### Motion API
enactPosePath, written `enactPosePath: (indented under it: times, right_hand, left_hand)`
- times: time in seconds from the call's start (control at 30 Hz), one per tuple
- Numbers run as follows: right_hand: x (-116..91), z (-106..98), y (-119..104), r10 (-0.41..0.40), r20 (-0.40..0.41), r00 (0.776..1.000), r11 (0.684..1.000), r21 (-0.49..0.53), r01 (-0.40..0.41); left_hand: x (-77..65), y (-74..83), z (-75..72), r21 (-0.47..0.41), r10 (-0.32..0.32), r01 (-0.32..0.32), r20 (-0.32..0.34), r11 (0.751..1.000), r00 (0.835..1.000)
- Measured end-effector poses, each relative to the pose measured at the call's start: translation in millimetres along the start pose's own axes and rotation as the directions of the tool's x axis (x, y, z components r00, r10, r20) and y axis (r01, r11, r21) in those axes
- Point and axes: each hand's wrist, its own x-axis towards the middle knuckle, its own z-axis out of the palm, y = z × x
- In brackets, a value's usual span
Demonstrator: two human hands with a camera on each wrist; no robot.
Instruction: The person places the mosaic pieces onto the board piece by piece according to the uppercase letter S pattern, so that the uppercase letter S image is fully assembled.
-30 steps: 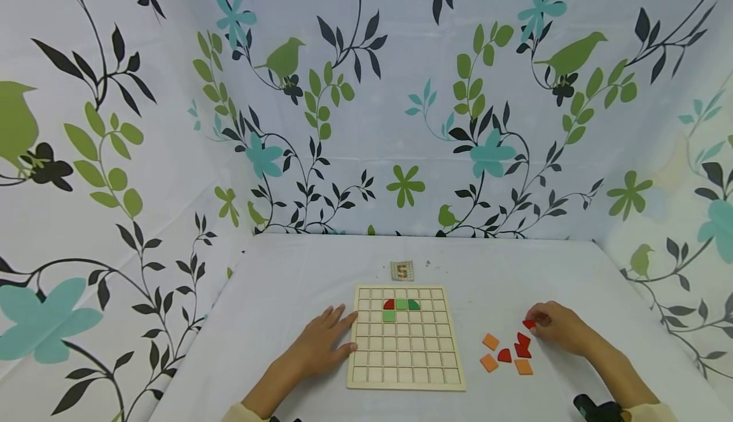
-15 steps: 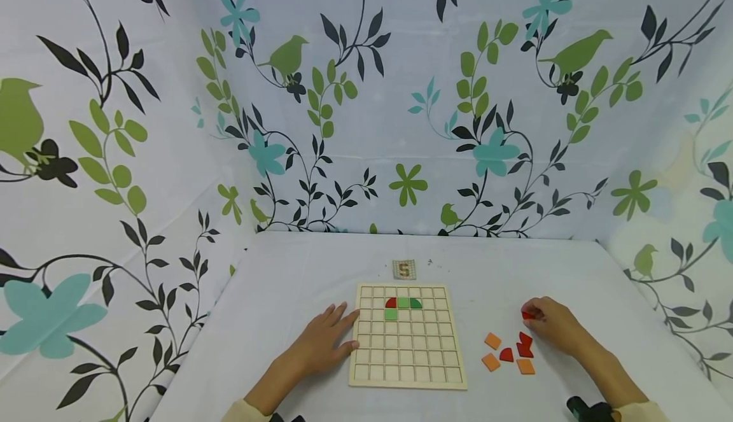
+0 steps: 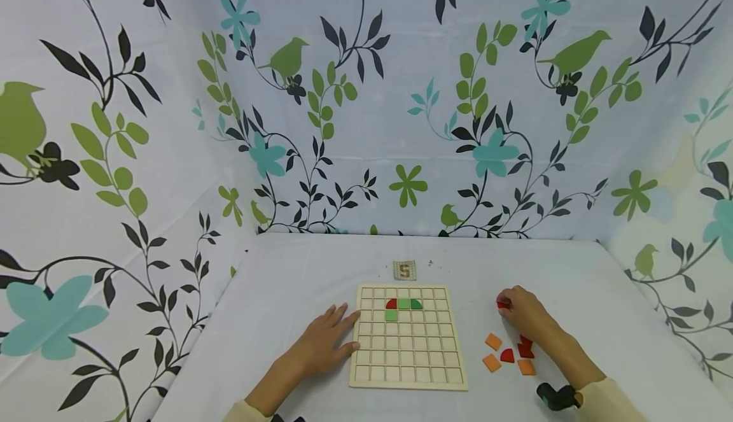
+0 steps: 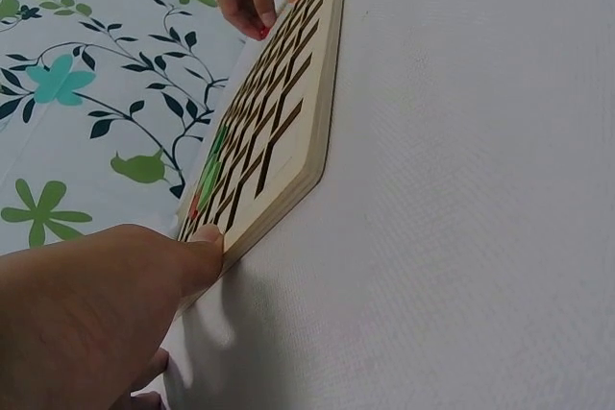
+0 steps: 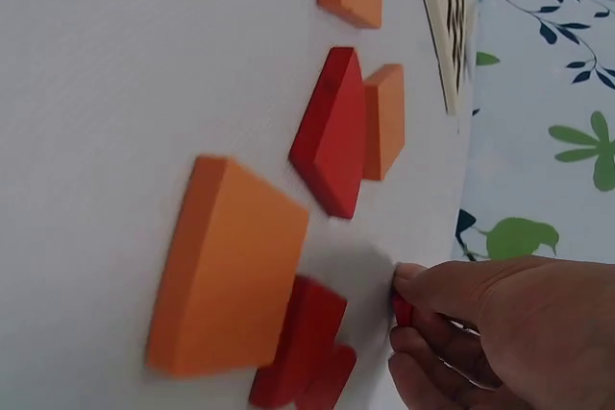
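On the surface (image 3: 275,295), the board (image 3: 402,344) could shift if the left hand (image 3: 324,342), fingers spread at its edge, pushes; the right hand (image 3: 528,312) has its grip pinched on a red piece (image 3: 502,305), right of the board beyond the loose pieces (image 3: 493,342), and slackening could drop it. Against the earlier frame, that hand and piece are nearer the board.

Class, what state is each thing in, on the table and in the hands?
Wooden grid board: flat, most cells unfilled
Red quarter-round, dark green quarter-round, two light green squares: set in cells
Left hand: fingers spread, touching the board's left edge
Right hand: pinching a red piece
Three orange squares: loose, lying flat
Three other red pieces: loose
Small patterned square: beyond the board
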Motion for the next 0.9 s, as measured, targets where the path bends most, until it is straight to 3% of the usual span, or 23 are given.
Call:
enactPosePath:
  times: [0.53,0.73,0.9]
  right_hand:
    - [25.2,27.8,-53.8,-0.066,0.036,0.997,0.996,0.066,0.064]
    - [22.8,30.9,-86.1,-0.089,0.013,0.996,0.993,0.076,0.088]
    - [18.8,43.4,-115.5,-0.165,0.012,0.986,0.977,0.142,0.162]
  left_hand:
    - [0.3,0.0,0.1,0.008,-0.001,0.002,-0.010,1.000,1.000]
    - [-0.4,0.4,0.1,0.003,-0.001,0.001,-0.012,1.000,1.000]
    - [0.3,0.9,0.6,0.003,-0.003,0.003,-0.016,1.000,1.000]
